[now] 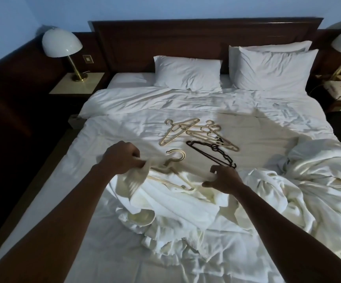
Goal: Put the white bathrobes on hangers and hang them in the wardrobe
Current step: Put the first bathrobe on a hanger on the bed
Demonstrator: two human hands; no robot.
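A wide bed (124, 252) with white bedding is seen. Three white pillows (188, 73) are set at its dark headboard. A cluster of cream hangers (196, 132) and one black hanger (212, 153) are laid mid-bed. White bathrobes (175, 203) are crumpled nearer, one with a cream hanger (172, 160) resting on it.

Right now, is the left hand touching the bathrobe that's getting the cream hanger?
Touching. The head view shows the left hand pinching a bunched fold of the white bathrobe beside the cream hanger.
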